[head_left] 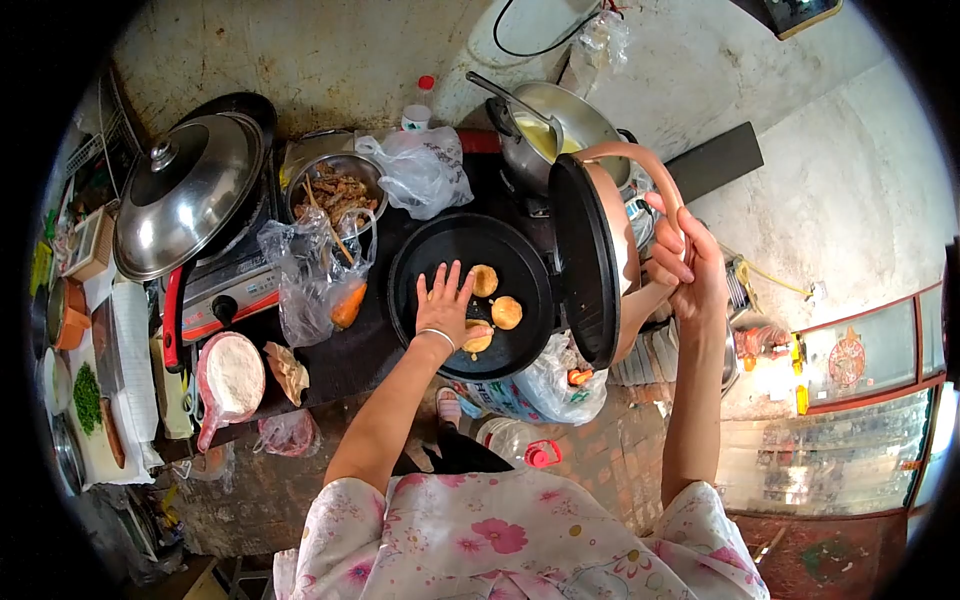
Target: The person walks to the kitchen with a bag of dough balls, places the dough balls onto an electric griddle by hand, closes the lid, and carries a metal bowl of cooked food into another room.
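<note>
Before me lies a round black electric griddle (425,247), its hinged lid (583,265) raised at the right. Several small golden dough cakes rest on the cooking plate, among them a round cake (507,313) and another cake (484,280). My left hand (446,308) is over the plate, palm down with fingers spread. Its thumb lies at a cake (479,343) partly covered by the hand; I cannot tell whether the palm presses on anything. My right hand (690,250) has its fingers curled round the curved pink lid handle (640,157).
Behind the griddle stands a pot (575,113) with a ladle and yellowish liquid. A bowl of brown food (345,190) and plastic bags (420,175) are at the back left. Further left are a lidded wok (190,195), a flour container (233,372) and a knife (113,433).
</note>
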Available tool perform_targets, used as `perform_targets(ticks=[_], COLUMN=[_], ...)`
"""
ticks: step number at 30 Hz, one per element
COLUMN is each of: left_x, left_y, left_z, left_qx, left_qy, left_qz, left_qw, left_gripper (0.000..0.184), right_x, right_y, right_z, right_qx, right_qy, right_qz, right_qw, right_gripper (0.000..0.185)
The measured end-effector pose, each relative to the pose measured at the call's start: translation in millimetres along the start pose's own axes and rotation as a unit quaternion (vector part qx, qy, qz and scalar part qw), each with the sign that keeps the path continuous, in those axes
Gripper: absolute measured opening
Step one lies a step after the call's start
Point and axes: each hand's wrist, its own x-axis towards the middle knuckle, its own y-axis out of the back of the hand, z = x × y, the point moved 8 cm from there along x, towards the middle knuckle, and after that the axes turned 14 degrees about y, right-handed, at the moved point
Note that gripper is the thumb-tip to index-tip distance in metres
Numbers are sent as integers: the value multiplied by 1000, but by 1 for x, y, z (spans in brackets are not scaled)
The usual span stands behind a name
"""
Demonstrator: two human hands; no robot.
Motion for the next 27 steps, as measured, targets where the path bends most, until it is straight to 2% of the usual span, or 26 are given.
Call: perform_targets(ticks=[11,14,16,17,20,22,24,27], left_x=[3,0,-8,-17,-39,-53,-61,-80], left_y=[-8,5,37,53,83,93,82,73], left_z=[-2,-8,-22,-32,-77,-107,-134,-157], left_qx=[5,-54,-215,-269,-406,-462,-558,-577], left_qy=[-2,3,18,22,30,74,120,137], left_qz=[32,63,149,209,310,325,290,306], left_qw=[999,997,965,940,859,822,769,745], left_gripper=[95,91,85,79,63,54,46,40], right_x=[0,0,-1,-1,-3,-3,-5,-11], right_y=[-1,-2,-3,-5,-17,-26,-41,-71], right_z=[2,3,6,7,13,21,40,83], right_qx=[-1,0,15,16,15,-27,-26,-60], right_qy=[-7,-8,-21,-20,-26,-27,-36,-60], right_qz=[2,3,6,5,-5,3,-3,-7], right_qw=[1000,1000,1000,1000,1000,999,999,996], right_gripper=[34,33,32,32,32,31,27,24])
